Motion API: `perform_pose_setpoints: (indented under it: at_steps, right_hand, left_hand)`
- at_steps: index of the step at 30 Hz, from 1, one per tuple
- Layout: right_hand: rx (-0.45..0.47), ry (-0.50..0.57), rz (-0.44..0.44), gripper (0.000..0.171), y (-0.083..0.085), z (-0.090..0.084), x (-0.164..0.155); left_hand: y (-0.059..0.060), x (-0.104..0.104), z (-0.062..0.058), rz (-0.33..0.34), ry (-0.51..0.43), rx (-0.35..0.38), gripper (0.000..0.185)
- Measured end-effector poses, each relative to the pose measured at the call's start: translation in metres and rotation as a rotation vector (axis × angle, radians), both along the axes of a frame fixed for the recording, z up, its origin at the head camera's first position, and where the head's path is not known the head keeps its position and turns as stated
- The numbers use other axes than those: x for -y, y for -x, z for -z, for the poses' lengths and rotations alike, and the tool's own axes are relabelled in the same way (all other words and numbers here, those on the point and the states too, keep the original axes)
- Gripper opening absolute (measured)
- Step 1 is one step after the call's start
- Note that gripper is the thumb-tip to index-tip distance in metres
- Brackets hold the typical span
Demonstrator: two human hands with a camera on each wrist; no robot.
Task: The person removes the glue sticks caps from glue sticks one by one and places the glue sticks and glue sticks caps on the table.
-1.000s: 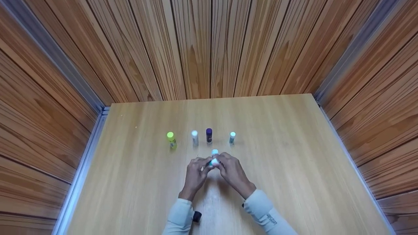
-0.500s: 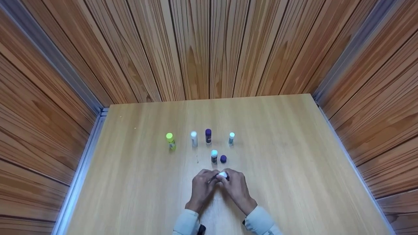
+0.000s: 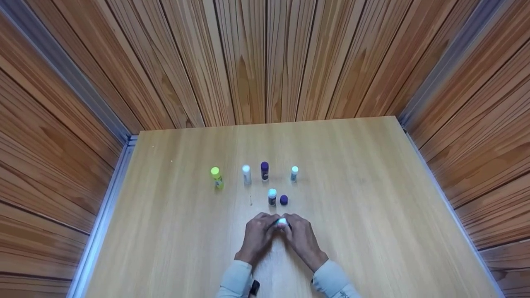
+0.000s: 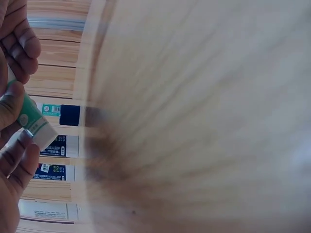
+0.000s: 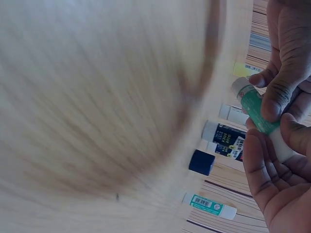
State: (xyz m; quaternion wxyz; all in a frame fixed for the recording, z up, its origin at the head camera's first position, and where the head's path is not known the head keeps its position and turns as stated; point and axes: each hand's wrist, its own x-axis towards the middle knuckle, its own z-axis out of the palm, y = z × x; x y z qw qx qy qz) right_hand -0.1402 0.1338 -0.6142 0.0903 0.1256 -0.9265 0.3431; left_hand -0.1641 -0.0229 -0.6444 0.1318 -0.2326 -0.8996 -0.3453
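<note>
Both hands hold one glue stick [image 3: 282, 221] with a green label and white ends, low over the near middle of the table. In the right wrist view, my left hand [image 3: 257, 236] pinches the green-labelled body [image 5: 252, 103] between thumb and fingers. Around the white end, the thumb and fingers of my right hand [image 3: 302, 238] are curled. Just beyond the hands stands a dark-labelled glue stick [image 3: 272, 198] with a pale top. A loose dark purple cap [image 3: 283, 200] sits to its right.
Behind, in a loose row, stand a yellow-green glue stick [image 3: 216, 178], a white one [image 3: 246, 174], a dark purple one [image 3: 264, 171] and a small white-and-green one [image 3: 294, 174]. Wooden panel walls [image 3: 248, 62] border the wooden table [image 3: 364, 215].
Both hands have drawn back toward the near edge with the green-labelled glue stick, uncovering the dark-labelled stick and the loose purple cap. Over the last half second they have barely moved.
</note>
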Motion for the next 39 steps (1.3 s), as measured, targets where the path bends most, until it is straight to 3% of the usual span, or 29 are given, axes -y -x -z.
perform_pose_setpoints:
  at_steps: [5, 9, 12, 16, 18, 25, 32, 39]
  right_hand:
    - [-0.110, -0.031, -0.031, 0.017, -0.001, 0.002, -0.003]
    - [-0.255, -0.050, -0.090, 0.019, 0.001, -0.003, -0.006]
    - [-0.281, -0.025, -0.085, 0.025, 0.005, -0.010, -0.008]
    - [-0.162, 0.003, -0.012, 0.020, 0.010, -0.013, -0.012]
    - [-0.093, -0.033, 0.000, 0.017, 0.012, -0.009, -0.015]
    - [0.127, -0.286, -0.119, 0.006, 0.020, 0.008, -0.024]
    - [0.134, -0.509, -0.190, 0.006, 0.036, 0.015, -0.018]
    - [0.142, -0.576, -0.204, 0.011, 0.044, 0.015, -0.012]
  left_hand:
    - [0.000, 0.001, 0.002, 0.025, 0.041, -0.043, 0.021]
    - [0.000, 0.006, 0.002, 0.023, 0.047, 0.026, 0.023]
    - [-0.001, 0.009, 0.003, -0.008, 0.008, 0.095, 0.023]
    - [-0.002, 0.006, 0.005, -0.042, -0.094, 0.186, 0.024]
    - [-0.001, 0.003, 0.006, -0.055, -0.132, 0.233, 0.023]
    - [-0.001, -0.003, 0.009, -0.112, -0.192, 0.334, 0.022]
    - [-0.001, -0.004, 0.009, -0.121, -0.199, 0.318, 0.023]
    - [0.002, -0.005, 0.008, -0.135, -0.205, 0.366, 0.023]
